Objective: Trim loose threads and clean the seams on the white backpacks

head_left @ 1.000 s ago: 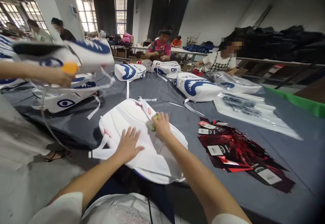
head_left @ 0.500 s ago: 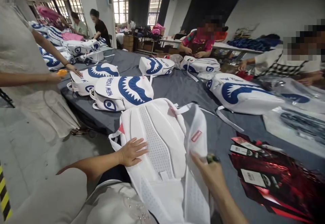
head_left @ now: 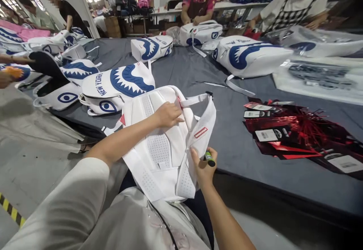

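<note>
Head view looks down on a white backpack [head_left: 159, 148] lying back-side up at the near edge of a grey table [head_left: 227, 136], its lower end hanging over the edge toward the person's lap. The left hand [head_left: 168, 114] rests near the top of the pack beside the carry loop, fingers curled down onto the fabric and pinching at it. The right hand [head_left: 203, 166] sits lower, at the near side of the right shoulder strap [head_left: 202, 127]; thumb and forefinger are closed on the strap's edge, and the other fingers wrap a green marker [head_left: 210, 158] whose dark tip pokes out to the right. The strap arches up off the pack and carries a small red label [head_left: 200, 132].

Just beyond the pack on the left lies a shark bag [head_left: 121, 87], white with blue teeth and an eye, touching or nearly touching it. More of the same bags spread across the table farther back and to the left. To the right of the pack, well apart, is a heap of red foil tags [head_left: 295, 132] with white barcode labels. Beyond that lie clear plastic sleeves [head_left: 320, 74].

Other people are at the far side of the table, hands on bags there. At the left edge another person's arm [head_left: 11, 59] reaches in over the bags.
</note>
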A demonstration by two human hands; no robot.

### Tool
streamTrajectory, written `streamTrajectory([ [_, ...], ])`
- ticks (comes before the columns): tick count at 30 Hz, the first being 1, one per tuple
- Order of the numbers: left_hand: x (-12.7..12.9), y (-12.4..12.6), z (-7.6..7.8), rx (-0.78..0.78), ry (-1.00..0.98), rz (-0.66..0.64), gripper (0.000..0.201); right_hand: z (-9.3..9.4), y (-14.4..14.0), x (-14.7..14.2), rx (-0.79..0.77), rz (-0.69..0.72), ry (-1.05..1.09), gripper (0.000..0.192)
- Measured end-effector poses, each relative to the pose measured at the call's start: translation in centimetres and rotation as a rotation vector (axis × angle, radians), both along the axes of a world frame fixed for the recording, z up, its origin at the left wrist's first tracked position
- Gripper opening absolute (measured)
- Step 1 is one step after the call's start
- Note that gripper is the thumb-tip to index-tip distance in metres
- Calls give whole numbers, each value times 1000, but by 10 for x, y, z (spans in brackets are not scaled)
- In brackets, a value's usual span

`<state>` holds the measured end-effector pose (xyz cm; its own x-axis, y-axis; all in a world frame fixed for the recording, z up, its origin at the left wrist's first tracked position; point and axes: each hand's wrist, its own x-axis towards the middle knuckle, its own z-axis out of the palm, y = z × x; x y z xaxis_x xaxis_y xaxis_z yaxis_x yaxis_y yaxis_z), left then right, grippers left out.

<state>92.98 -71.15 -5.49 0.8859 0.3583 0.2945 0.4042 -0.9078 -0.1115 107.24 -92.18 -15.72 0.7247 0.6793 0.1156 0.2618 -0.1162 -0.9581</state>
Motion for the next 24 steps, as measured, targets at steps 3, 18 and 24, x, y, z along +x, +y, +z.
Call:
streamTrajectory([
  [3,-2,-5,19,18,45,-126,56,10,-9,14,-24,-2,-6,58],
  [18,25,52,40,-468,156,12,36,55,46,41,-39,103,-66,54],
  [24,-29,50,75,-161,85,131,49,90,77,48,156,344,-222,45],
])
